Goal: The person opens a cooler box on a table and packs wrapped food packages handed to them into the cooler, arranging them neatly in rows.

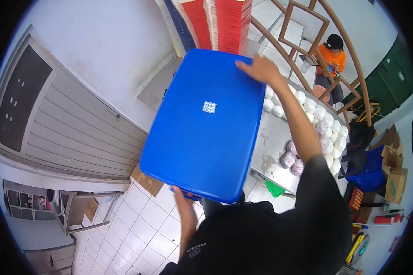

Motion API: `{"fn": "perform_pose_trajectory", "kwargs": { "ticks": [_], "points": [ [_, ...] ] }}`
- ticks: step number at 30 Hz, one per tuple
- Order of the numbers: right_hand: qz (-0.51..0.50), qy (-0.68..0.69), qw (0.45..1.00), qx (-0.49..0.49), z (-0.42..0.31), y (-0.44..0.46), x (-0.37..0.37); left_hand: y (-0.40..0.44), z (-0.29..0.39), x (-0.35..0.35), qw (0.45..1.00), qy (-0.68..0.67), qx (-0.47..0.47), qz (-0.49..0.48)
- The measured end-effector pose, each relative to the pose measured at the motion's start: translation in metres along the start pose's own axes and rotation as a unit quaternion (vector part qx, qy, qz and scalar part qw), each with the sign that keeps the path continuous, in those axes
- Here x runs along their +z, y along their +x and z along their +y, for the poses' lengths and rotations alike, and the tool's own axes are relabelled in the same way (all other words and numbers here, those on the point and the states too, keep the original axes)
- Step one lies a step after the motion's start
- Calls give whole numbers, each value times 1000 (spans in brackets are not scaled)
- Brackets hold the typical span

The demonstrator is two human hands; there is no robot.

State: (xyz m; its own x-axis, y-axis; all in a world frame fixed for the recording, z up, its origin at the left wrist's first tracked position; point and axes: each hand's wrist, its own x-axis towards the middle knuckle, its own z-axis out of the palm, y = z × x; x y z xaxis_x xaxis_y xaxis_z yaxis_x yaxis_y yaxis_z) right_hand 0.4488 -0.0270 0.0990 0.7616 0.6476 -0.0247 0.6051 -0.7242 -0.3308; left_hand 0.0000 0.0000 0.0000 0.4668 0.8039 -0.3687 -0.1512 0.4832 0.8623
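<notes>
A large blue lid or bin top (pixel 202 137) with a small white label fills the middle of the view, tilted in front of my body. At its lower left edge is my left hand (pixel 186 213), its fingers partly hidden under the rim. My right hand (pixel 260 71) lies over the upper right corner, fingers spread and slightly blurred. Whatever is beneath the blue surface is hidden.
Right of the lid, a metal table (pixel 268 137) bears several white and pinkish wrapped rounds (pixel 309 106). Red stacked material (pixel 231 27) stands behind the lid. A person in orange (pixel 337 59) sits beyond a brown frame. A grey door (pixel 78 119) is at left.
</notes>
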Motion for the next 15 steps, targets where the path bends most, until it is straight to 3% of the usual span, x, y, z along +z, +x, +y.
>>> {"fn": "perform_pose_trajectory", "kwargs": {
  "ticks": [2,3,4,5,8,12,15],
  "points": [
    [-3,57,998,-41,-12,-19,9,-3,-3,1,992,-71,-57,-87],
    [-37,96,995,-11,57,-64,11,-61,-65,35,978,-107,-99,-149],
    [-52,171,984,11,62,-73,18,-74,-71,33,956,-146,-125,-220],
    [-50,177,983,5,63,-68,19,-81,-73,31,929,-181,-142,-290],
    [-110,162,980,-30,72,-37,5,-107,-101,58,889,-184,-204,-366],
    [-73,156,979,-112,85,-3,5,-117,-130,115,872,-233,-215,-372],
    [-77,104,974,-188,82,-8,-21,-118,-155,163,852,-262,-281,-355]
  ]
}}
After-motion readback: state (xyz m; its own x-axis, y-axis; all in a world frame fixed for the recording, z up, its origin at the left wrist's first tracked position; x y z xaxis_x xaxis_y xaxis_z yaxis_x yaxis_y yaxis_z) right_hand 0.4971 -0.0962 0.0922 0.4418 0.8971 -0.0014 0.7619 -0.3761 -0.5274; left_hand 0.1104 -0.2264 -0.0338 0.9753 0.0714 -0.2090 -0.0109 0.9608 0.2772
